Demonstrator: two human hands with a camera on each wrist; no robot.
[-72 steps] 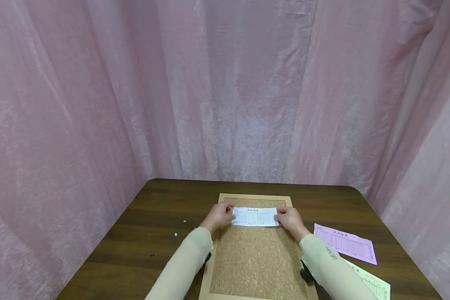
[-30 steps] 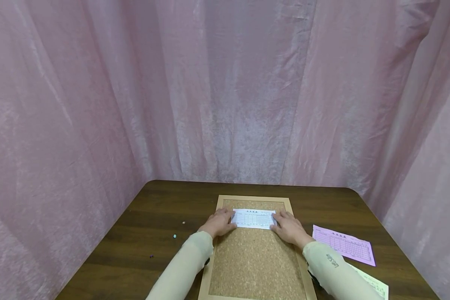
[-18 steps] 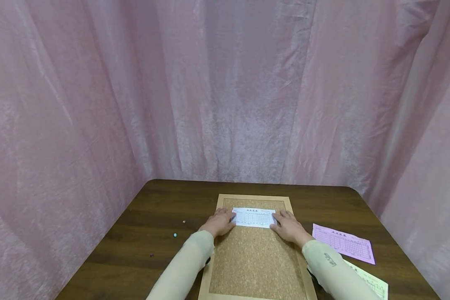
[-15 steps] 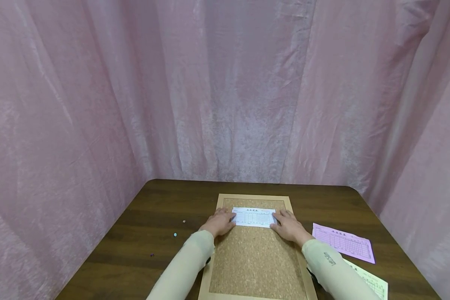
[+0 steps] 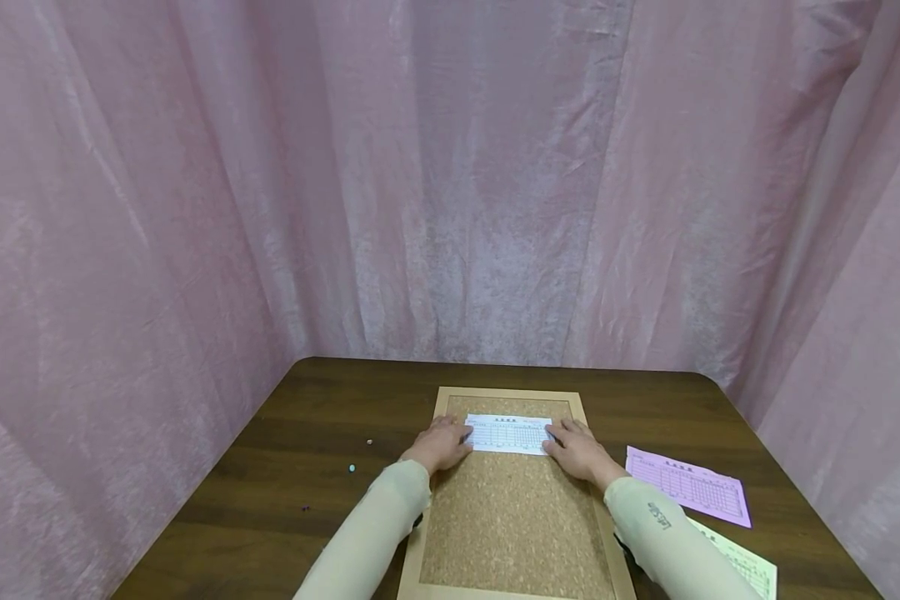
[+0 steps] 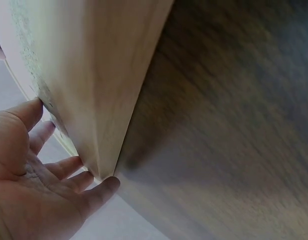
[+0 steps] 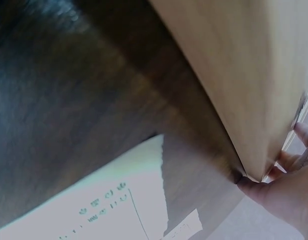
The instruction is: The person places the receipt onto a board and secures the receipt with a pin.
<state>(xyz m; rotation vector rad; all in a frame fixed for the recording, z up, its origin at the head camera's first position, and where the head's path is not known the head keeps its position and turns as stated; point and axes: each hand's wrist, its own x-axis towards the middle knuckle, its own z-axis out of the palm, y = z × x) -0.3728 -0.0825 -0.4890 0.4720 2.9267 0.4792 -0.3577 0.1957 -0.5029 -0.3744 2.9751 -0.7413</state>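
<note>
- White printed slip (image 5: 508, 434) is laid across the far part of a cork board (image 5: 517, 517), its long sides set roughly parallel to the far rail of the wooden frame (image 5: 510, 392).
- Both short ends are covered: the left end is pressed by the left hand (image 5: 437, 444), the right end by the right hand (image 5: 576, 452). By this two-sided hold the paper is, it appears, flattened and stopped from sliding or curling.
- Fingers of both hands are stretched out and spread fairly wide, the paper being pressed from above rather than pinched. In both wrist views the frame's outer side is met by a finger, by which each hand is probably steadied.
- Printed matter is left uncovered between the hands, likely so that the slip's lie can be judged by eye.
- Purple slip (image 5: 688, 486) and green slip (image 5: 742, 562) are placed on the table (image 5: 330, 400) to the right of the board, presumably set aside so that the cork is left unobstructed. Part of the green one is hidden by the right sleeve (image 5: 667, 525).
- Three tiny objects, one pale (image 5: 369, 442), one turquoise (image 5: 352, 468) and one dark (image 5: 305, 507), are scattered well apart from the slip, left of the board; their kind cannot be told.
</note>
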